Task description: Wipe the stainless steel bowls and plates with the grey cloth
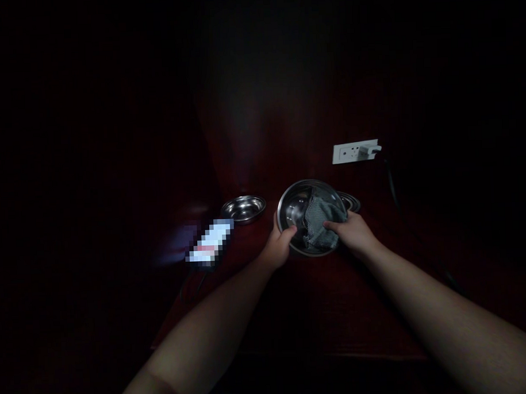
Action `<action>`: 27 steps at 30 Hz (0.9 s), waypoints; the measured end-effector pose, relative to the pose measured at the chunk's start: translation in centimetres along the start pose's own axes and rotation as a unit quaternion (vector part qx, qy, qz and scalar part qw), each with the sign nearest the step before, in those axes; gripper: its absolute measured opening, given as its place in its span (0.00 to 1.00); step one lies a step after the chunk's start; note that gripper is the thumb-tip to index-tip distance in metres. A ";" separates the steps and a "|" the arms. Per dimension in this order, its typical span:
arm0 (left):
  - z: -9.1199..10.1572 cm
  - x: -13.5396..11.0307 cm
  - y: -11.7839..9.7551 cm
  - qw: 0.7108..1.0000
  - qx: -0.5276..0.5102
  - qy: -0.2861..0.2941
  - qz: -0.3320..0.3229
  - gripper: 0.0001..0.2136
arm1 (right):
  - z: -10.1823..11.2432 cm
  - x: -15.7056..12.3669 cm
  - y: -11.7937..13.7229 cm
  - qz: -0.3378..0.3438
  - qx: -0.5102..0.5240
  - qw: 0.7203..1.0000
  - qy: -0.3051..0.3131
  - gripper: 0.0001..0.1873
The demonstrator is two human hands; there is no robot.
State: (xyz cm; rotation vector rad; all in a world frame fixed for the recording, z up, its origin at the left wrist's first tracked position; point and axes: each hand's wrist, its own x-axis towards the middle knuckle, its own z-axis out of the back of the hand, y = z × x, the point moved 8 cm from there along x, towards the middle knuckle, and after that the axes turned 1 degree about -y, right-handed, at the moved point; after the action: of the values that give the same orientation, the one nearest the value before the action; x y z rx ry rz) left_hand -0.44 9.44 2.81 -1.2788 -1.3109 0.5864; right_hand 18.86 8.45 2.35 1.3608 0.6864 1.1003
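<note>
A shiny steel bowl point(293, 207) is tilted towards me above a dark red wooden table point(336, 309). My left hand point(278, 245) grips its near left rim, thumb inside the bowl. My right hand point(354, 231) presses a grey cloth point(318, 224) against the inside of the bowl, fingers closed on the fabric. The cloth covers the bowl's right half.
A second steel bowl point(243, 208) stands on the table to the left. Another steel dish point(350, 201) peeks out behind the held bowl. A lit, blurred phone point(210, 243) lies at the left. A white wall socket point(352, 152) holds a plug with a dark cable. The surroundings are very dark.
</note>
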 end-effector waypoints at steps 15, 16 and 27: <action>0.1 0.0 0.2 1.000 -0.001 -0.015 0.019 0.26 | 0.3 -0.2 0.9 0.023 -0.050 0.998 -0.011 0.19; 0.1 0.0 0.2 1.000 -0.001 -0.016 0.018 0.26 | 0.3 -0.2 1.0 0.025 -0.051 0.998 -0.011 0.19; 0.0 -0.1 -0.2 1.000 -0.007 -0.011 0.000 0.26 | 0.3 -0.2 1.1 0.032 -0.050 0.998 -0.009 0.18</action>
State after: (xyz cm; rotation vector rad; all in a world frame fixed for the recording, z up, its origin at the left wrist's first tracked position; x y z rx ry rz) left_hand -0.52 9.33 2.94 -1.2859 -1.3354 0.5933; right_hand 18.79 8.00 3.39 1.3135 0.5716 1.1575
